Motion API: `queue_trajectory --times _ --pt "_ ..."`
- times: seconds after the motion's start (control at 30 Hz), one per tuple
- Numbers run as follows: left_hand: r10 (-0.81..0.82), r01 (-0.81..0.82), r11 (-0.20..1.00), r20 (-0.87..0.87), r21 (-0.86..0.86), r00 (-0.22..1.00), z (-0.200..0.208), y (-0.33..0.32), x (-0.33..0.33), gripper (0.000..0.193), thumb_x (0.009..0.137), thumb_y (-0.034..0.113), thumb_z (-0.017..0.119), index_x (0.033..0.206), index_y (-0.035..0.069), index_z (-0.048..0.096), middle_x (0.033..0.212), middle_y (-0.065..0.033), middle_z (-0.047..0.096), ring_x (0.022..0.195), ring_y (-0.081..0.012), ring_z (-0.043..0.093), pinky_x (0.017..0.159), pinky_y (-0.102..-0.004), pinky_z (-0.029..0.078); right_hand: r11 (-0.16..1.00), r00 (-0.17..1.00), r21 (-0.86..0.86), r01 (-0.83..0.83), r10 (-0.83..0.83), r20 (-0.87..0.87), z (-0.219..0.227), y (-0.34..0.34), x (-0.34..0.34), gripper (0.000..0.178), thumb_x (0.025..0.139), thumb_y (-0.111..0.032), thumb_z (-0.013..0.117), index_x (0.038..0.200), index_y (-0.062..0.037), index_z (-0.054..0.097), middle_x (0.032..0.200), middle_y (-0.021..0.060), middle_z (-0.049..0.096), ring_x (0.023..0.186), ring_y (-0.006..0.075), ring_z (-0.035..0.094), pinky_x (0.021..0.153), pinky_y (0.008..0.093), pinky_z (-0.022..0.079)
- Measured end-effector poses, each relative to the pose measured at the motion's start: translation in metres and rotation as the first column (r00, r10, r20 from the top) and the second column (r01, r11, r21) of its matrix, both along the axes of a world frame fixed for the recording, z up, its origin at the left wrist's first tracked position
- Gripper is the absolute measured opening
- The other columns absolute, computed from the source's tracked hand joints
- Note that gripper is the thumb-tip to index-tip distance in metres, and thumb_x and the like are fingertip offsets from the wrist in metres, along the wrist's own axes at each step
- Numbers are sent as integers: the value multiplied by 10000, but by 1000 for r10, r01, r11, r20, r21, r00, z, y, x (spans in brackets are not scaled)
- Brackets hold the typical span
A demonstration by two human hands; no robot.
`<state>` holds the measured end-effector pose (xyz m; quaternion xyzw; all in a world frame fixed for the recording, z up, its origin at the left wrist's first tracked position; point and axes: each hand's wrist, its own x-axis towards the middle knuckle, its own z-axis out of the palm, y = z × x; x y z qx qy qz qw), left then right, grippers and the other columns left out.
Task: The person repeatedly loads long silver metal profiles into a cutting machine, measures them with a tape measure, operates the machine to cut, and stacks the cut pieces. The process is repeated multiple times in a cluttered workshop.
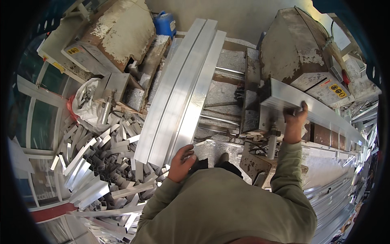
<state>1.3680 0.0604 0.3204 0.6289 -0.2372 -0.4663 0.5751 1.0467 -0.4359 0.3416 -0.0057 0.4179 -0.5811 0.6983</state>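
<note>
Three long, wide silver aluminium profiles (174,91) lie side by side across the machine, sloping from the far middle to the near left. My left hand (182,163) is just off the near end of the right-hand one, its fingers loosely bent and apart, with nothing in it. At the right, another aluminium profile (321,112) rests along the front of the right saw unit, its cut end facing left. My right hand (295,118) is against its near side, the thumb and fingers around its lower edge. Part of that grip is blurred and dark.
Worn saw housings stand at left (118,34) and right (292,44). A heap of aluminium offcuts (101,162) covers the lower left, beside a white sack (87,101). A blue jerrycan (164,24) stands at the back. Long profiles (333,199) are stacked at lower right.
</note>
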Motion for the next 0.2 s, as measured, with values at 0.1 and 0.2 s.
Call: queue_trajectory --times 0.1,0.2 --pt "40 -40 999 -27 -1 999 -7 20 7 571 1071 199 746 1570 10 543 1547 -154 612 1411 -301 619 1120 -435 551 993 991 -8 -119 120 56 -10 32 81 341 927 -403 831 945 -164 588 706 -17 525 635 183 529 631 397 502" --pt "66 -66 998 -8 -19 998 -6 39 17 576 1072 206 747 1575 15 542 1551 -155 610 1416 -303 617 1123 -434 550 966 966 -99 -240 247 70 -65 61 153 430 943 -457 822 1059 -79 653 851 30 690 813 226 684 814 477 638"
